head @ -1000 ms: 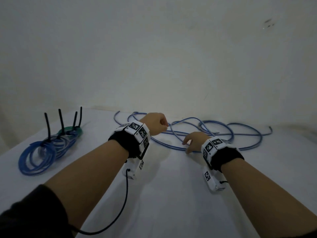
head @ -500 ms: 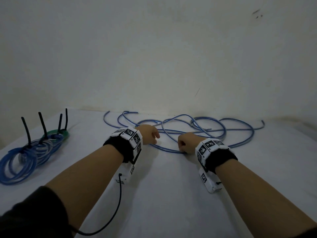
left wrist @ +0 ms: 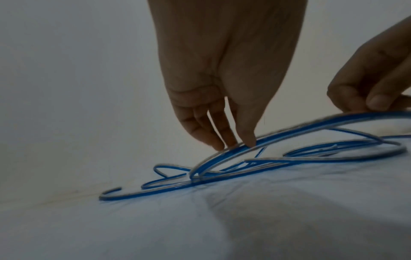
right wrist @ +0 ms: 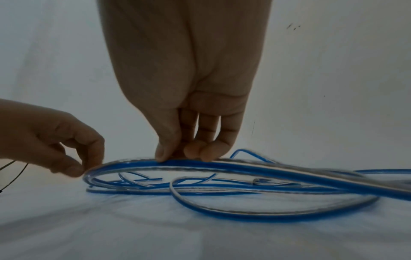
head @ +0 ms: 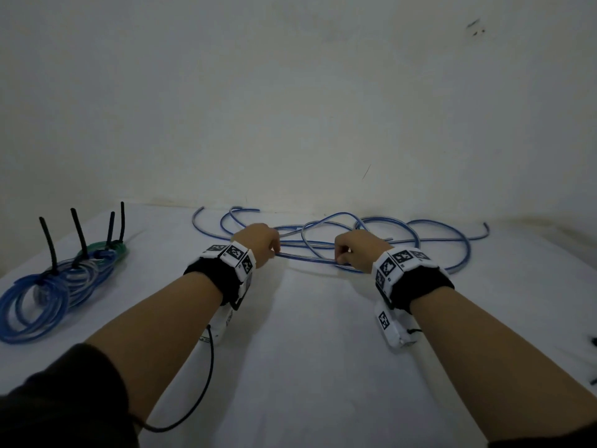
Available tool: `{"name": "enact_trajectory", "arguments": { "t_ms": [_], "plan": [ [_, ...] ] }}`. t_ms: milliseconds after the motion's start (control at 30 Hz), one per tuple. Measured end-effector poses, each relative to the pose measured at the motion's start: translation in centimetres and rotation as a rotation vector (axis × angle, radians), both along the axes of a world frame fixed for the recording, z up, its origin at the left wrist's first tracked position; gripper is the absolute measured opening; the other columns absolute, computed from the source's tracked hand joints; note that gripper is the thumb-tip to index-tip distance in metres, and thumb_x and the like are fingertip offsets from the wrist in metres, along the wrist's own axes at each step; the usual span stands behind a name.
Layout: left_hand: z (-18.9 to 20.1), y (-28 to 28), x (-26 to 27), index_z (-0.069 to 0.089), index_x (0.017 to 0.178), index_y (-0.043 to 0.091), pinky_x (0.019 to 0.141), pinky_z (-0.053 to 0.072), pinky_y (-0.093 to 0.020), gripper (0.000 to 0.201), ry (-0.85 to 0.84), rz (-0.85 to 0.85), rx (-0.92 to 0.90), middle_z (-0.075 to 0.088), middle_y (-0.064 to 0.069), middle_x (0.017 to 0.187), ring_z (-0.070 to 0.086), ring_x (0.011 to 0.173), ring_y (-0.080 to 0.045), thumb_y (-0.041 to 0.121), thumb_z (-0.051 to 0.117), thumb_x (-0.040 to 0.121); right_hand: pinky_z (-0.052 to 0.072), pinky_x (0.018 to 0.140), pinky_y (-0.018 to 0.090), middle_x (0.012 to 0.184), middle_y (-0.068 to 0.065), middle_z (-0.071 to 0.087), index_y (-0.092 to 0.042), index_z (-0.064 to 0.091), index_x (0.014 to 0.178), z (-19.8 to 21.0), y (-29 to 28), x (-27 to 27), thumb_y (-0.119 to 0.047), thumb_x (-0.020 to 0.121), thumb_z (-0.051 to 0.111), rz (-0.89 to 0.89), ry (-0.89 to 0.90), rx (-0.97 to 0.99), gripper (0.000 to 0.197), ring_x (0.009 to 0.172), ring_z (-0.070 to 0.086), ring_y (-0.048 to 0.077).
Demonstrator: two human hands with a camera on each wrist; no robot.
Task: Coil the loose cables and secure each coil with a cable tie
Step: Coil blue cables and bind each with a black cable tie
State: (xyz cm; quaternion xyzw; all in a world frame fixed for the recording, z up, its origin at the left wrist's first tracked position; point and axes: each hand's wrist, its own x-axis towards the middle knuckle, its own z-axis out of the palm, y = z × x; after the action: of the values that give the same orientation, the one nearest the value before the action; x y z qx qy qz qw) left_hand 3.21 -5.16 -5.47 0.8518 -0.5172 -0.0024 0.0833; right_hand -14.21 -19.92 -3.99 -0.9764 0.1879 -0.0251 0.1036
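A loose blue-and-clear cable (head: 381, 244) sprawls in wide loops at the back of the white table (head: 307, 367). My left hand (head: 258, 242) pinches one lifted strand of the cable (left wrist: 278, 139) between thumb and fingertips. My right hand (head: 355, 250) pinches the same strand (right wrist: 222, 166) a hand's width to the right, thumb and fingers closed on it. Between both hands the strand is raised off the cloth. Several finished coils (head: 48, 292), blue and green, lie at the far left with black cable ties (head: 48, 244) sticking up.
A plain wall (head: 290, 108) rises right behind the table. A thin black wire (head: 206, 376) hangs from my left wrist device. Small dark items (head: 593, 342) show at the right edge. The table's right rim curves away near the cable's end.
Both hands dropped onto the loose cable and closed on one strand; the right hand went from spread fingers to a pinch. The view has shifted a little to the right.
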Motion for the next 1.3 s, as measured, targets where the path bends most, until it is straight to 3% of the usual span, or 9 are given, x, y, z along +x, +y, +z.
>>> {"name": "enact_trajectory", "arguments": {
  "t_ms": [133,367,533,700,800,967,1067,1167,1300],
  "plan": [
    [-0.1,0.5,0.2,0.062,0.1,0.013,0.087,0.045,-0.038,0.013,0.009,-0.03,-0.081,0.056,-0.01,0.11,0.053,0.103,-0.027,0.016,0.053,0.091,0.043,0.077,0.029,0.104,0.007,0.064,-0.013,0.056,0.086,0.1,-0.3,-0.4,-0.006,0.091,0.05,-0.04,-0.029,-0.02,0.01,0.088,0.052,0.019],
    [0.8,0.5,-1.5,0.054,0.104,0.009,0.075,0.038,-0.029,0.015,0.034,-0.172,-0.264,0.048,-0.004,0.096,0.048,0.086,-0.021,0.015,0.043,0.096,0.045,0.087,0.035,0.103,0.001,0.062,-0.017,0.06,0.105,0.3,1.7,0.6,-0.026,0.086,0.062,0.051,-0.11,-0.03,0.022,0.095,0.053,0.018],
    [1.7,0.9,-1.3,0.055,0.105,0.012,0.077,0.039,-0.03,0.017,0.096,-0.211,-0.317,0.05,0.0,0.094,0.051,0.086,-0.021,0.021,0.043,0.097,0.036,0.065,0.024,0.08,0.003,0.056,-0.003,0.061,0.093,1.1,2.8,1.2,-0.012,0.092,0.052,-0.014,-0.468,0.144,0.013,0.077,0.049,0.019],
    [1.7,2.1,0.8,0.055,0.109,0.009,0.086,0.043,-0.035,0.018,0.197,-0.039,-0.26,0.061,-0.009,0.109,0.055,0.099,-0.026,0.011,0.043,0.095,0.032,0.064,0.023,0.08,0.007,0.052,0.003,0.058,0.093,1.9,2.9,1.1,-0.006,0.095,0.044,-0.082,-0.744,0.221,0.016,0.075,0.046,0.02],
    [2.0,2.5,1.0,0.058,0.103,0.005,0.08,0.039,-0.029,0.017,0.198,-0.004,-0.33,0.062,-0.013,0.108,0.055,0.1,-0.028,0.005,0.044,0.093,0.041,0.077,0.034,0.087,0.007,0.055,0.0,0.057,0.097,2.0,3.2,1.5,-0.009,0.096,0.043,-0.162,-0.791,0.182,0.017,0.083,0.05,0.024],
    [3.5,2.9,-0.4,0.063,0.105,0.008,0.079,0.043,-0.03,0.025,0.143,-0.134,-0.526,0.059,-0.006,0.087,0.053,0.081,-0.018,0.006,0.04,0.095,0.035,0.092,0.042,0.124,0.006,0.051,-0.023,0.043,0.136,2.4,4.6,1.9,-0.023,0.092,0.052,-0.094,-0.606,-0.255,0.044,0.109,0.047,0.026],
    [4.3,2.8,-1.4,0.064,0.109,0.01,0.073,0.039,-0.025,0.026,0.129,-0.228,-0.604,0.058,-0.002,0.081,0.05,0.077,-0.015,0.008,0.041,0.096,0.043,0.083,0.042,0.104,0.013,0.058,-0.013,0.058,0.121,2.6,5.3,2.7,-0.012,0.092,0.051,0.014,-0.677,-0.208,0.03,0.095,0.055,0.03],
    [4.2,3.1,-1.5,0.062,0.102,0.011,0.066,0.042,-0.02,0.019,0.306,-0.188,-0.655,0.058,0.002,0.072,0.052,0.068,-0.012,0.014,0.044,0.096,0.042,0.075,0.031,0.091,0.016,0.062,-0.002,0.064,0.103,2.7,5.4,2.9,-0.004,0.092,0.048,-0.036,-0.885,-0.041,0.02,0.084,0.056,0.027],
    [3.1,3.7,-1.4,0.058,0.084,0.015,0.075,0.052,-0.029,0.016,0.539,-0.158,-0.493,0.062,0.002,0.07,0.058,0.068,-0.012,0.017,0.047,0.096,0.035,0.068,0.021,0.083,0.012,0.061,0.0,0.062,0.099,3.3,4.8,2.4,-0.001,0.092,0.044,-0.179,-1.025,0.111,0.019,0.076,0.051,0.018]
  ]
}}
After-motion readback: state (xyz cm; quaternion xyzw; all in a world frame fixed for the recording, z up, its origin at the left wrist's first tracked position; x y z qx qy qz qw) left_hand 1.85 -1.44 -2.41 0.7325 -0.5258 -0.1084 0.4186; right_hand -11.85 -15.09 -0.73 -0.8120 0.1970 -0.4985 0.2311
